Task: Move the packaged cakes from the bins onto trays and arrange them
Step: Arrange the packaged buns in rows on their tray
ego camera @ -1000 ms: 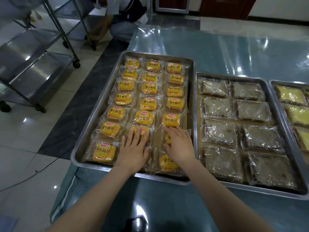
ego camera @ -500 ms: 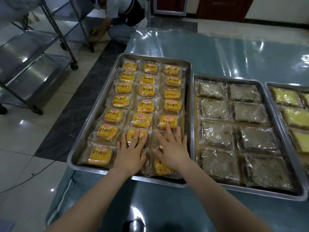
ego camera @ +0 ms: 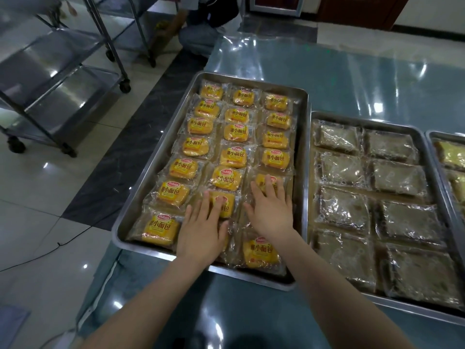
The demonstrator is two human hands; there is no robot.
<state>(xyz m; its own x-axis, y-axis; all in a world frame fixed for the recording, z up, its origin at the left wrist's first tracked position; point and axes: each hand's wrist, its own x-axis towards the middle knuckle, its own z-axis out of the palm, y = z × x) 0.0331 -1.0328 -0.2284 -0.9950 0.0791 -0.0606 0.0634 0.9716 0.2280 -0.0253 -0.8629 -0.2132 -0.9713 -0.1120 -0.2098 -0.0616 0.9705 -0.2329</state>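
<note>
Steel all round me: wheeled racks [ego camera: 63, 79] stand on the tiled floor to my left, and a person [ego camera: 201, 34] crouches past the far end of the surface [ego camera: 352, 79], which is glossy under clear film. Three trays lie side by side on it. The left tray [ego camera: 251, 82] holds yellow packaged cakes [ego camera: 227, 178] in three columns. I count nineteen, and my own hands hide the rest. The middle tray [ego camera: 364, 122] holds eight brown wrapped cakes [ego camera: 400, 177], two across and four deep. The third tray [ego camera: 448, 134] is cut off at the right edge.

Both my forearms reach forward over the near rim. My left hand [ego camera: 201, 235] lies palm down on the middle column, fingers spread and straight. My right hand [ego camera: 270, 210] lies flat on the right column – fingers slightly fanned, tips resting on a cake, pinching nothing.
</note>
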